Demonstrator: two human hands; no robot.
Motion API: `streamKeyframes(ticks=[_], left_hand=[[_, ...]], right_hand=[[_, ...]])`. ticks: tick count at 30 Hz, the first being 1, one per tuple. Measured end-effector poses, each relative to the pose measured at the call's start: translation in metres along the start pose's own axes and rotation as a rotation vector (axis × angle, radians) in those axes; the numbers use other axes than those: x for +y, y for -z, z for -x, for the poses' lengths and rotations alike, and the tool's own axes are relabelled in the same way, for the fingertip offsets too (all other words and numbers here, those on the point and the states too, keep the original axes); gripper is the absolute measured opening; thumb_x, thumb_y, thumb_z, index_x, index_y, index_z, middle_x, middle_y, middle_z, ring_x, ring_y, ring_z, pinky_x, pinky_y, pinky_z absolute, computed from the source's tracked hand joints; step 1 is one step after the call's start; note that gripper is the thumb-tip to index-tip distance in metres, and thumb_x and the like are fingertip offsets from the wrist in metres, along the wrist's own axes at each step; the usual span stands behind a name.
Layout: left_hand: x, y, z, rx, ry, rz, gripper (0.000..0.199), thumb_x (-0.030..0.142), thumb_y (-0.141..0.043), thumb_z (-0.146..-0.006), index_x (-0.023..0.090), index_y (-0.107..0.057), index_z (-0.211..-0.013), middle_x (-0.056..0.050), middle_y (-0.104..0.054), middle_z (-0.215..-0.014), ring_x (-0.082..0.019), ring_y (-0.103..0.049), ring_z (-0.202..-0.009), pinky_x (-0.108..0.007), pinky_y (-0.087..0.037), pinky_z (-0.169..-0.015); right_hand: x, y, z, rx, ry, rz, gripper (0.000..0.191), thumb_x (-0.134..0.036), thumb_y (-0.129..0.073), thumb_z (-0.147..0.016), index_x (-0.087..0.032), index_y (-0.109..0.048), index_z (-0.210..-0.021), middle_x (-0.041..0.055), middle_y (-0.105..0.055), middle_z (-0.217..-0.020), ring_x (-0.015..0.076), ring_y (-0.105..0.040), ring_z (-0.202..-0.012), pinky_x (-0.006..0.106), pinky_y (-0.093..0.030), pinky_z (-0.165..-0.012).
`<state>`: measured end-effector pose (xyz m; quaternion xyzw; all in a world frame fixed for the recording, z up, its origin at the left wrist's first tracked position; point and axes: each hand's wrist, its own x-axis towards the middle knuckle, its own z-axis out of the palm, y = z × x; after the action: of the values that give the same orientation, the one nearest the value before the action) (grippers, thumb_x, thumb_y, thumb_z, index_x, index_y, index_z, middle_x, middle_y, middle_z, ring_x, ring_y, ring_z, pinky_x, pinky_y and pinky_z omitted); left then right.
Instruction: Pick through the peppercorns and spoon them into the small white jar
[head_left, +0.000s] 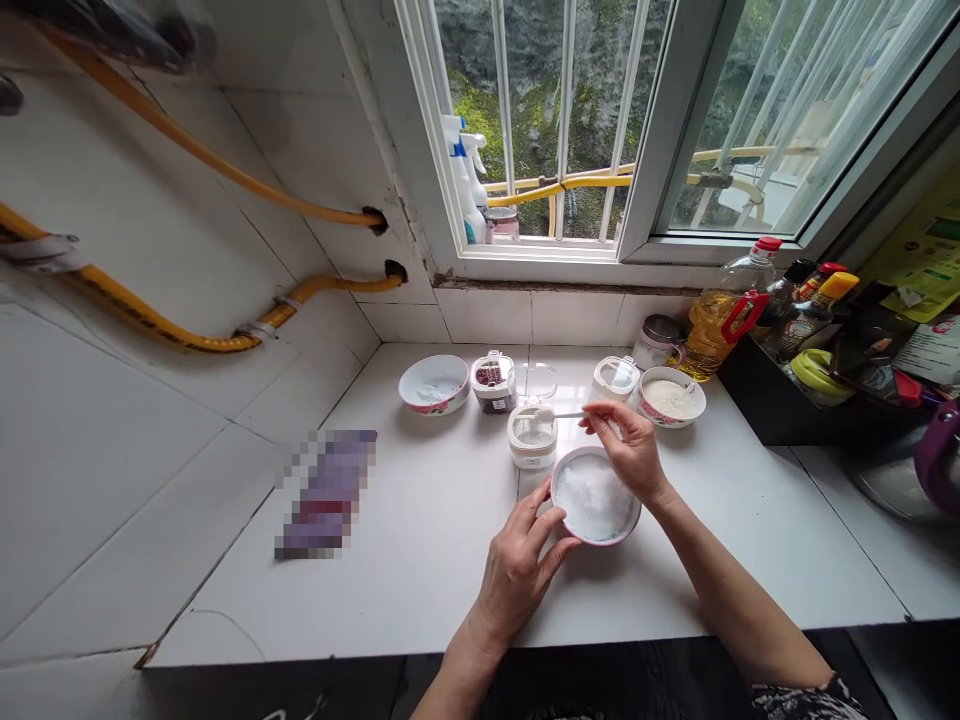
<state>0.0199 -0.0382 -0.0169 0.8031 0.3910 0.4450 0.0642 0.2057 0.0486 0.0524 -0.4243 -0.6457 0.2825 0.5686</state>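
My left hand [521,555] grips the near left rim of a bowl [596,497] filled with white granules. Above the bowl's far side, my right hand [624,445] pinches the handle of a small white spoon [546,418]. The spoon's head, heaped with white stuff, is over the mouth of a clear square jar [532,440], whose lid [535,380] stands open at the back. Behind my right hand is another clear jar [615,378], beside a flowered bowl of pale powder [670,398].
Left of the jars stand a dark-filled jar [493,385] and a flowered bowl [434,386]. A blurred purple packet [328,495] lies at the left. An oil bottle [712,320], a lidded jar [657,341] and a black bottle rack [780,400] stand at the back right.
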Motion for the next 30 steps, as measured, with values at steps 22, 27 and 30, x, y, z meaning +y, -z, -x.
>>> streamKeyframes(ticks=[22,27,30], left_hand=[[0.001,0.003,-0.001,-0.016,0.002,-0.013,0.017,0.034,-0.054,-0.100,0.020,-0.059,-0.109,-0.016,-0.062,-0.131,-0.025,-0.064,-0.120,-0.034,-0.058,-0.093],[0.001,0.003,-0.001,-0.020,0.000,-0.015,0.018,0.034,-0.055,-0.100,0.020,-0.059,-0.111,-0.016,-0.062,-0.131,-0.025,-0.065,-0.120,-0.035,-0.059,-0.092],[0.001,0.003,0.000,-0.025,0.006,-0.008,0.018,0.033,-0.056,-0.099,0.020,-0.060,-0.110,-0.017,-0.062,-0.131,-0.026,-0.065,-0.120,-0.037,-0.059,-0.093]], right_hand=[[-0.021,0.048,-0.004,-0.183,0.054,0.401,0.016,-0.014,-0.049,-0.069,-0.020,-0.058,-0.057,-0.0033,-0.049,-0.048,0.0100,-0.039,-0.046,0.025,-0.030,-0.050],[-0.019,0.037,0.000,-0.248,-0.039,0.345,0.016,-0.015,-0.048,-0.068,-0.019,-0.060,-0.057,-0.0016,-0.054,-0.051,0.0106,-0.044,-0.049,0.024,-0.032,-0.050],[-0.019,0.040,-0.002,-0.207,-0.122,0.300,0.015,-0.017,-0.049,-0.067,-0.019,-0.061,-0.058,-0.0018,-0.054,-0.051,0.0108,-0.043,-0.050,0.024,-0.032,-0.050]])
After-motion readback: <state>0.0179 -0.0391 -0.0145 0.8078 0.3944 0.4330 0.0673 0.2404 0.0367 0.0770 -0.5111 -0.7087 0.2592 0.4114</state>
